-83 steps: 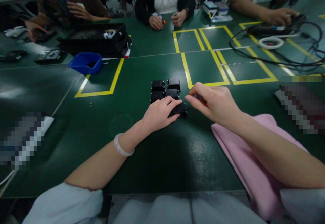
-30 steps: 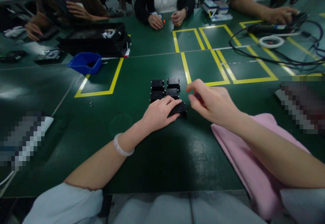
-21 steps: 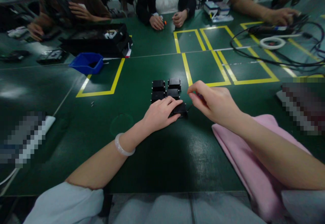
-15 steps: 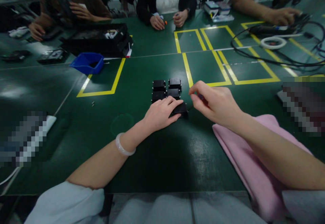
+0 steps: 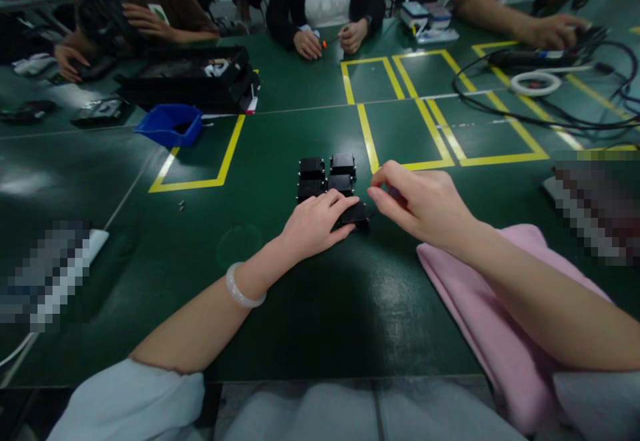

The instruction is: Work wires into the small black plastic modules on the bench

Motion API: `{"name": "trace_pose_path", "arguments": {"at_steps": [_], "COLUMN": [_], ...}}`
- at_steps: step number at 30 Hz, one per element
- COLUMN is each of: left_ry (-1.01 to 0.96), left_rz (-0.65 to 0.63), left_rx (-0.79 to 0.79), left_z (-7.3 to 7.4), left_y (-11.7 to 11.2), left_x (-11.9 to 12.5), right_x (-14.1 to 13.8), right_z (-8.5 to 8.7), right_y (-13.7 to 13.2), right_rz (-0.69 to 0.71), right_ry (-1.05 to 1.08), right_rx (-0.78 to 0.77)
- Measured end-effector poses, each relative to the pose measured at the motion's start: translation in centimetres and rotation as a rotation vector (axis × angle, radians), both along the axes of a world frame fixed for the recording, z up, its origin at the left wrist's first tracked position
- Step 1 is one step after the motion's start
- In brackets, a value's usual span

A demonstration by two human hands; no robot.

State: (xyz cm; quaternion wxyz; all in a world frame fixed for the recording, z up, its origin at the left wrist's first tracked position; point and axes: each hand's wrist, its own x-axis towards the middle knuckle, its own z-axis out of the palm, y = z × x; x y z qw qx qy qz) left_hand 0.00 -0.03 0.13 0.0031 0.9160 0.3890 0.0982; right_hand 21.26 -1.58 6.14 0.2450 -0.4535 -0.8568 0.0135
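Note:
Several small black box-shaped parts (image 5: 342, 164) with shiny metal bits at their sides stand in a cluster on the green table. My left hand (image 5: 315, 224) is closed over the nearest black box (image 5: 355, 213), thumb at its near side and fingers across its far side; it rests on the table. Just right of that box, my right hand (image 5: 417, 201) is in a pinch, thumb against forefinger. A thin dark line runs between the box and these fingertips, too fine to name. What the pinch holds is hidden.
A pink cloth (image 5: 465, 281) lies under my right forearm. Farther off are a blue bin (image 5: 173, 124), black trays (image 5: 200, 81), yellow tape outlines and looped black cables (image 5: 475, 104). Tiny metal pieces (image 5: 181, 205) lie to the left. Other people sit opposite, their hands on the far side.
My right fingertips have shifted very slightly beside the box. My left hand keeps its hold; the whole view has slid a little.

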Motion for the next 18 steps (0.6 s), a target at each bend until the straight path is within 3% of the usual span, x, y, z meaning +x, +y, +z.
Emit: {"name": "trace_pose_path", "arguments": {"at_steps": [18], "left_ry": [0.002], "left_rz": [-0.002], "left_rx": [-0.007], "left_z": [0.05], "left_y": [0.02], "left_x": [0.04], "right_x": [-0.02], "right_z": [0.05], "right_y": [0.01], "right_rz": [-0.014], "right_ry": [-0.006], "right_rx": [-0.019]}}
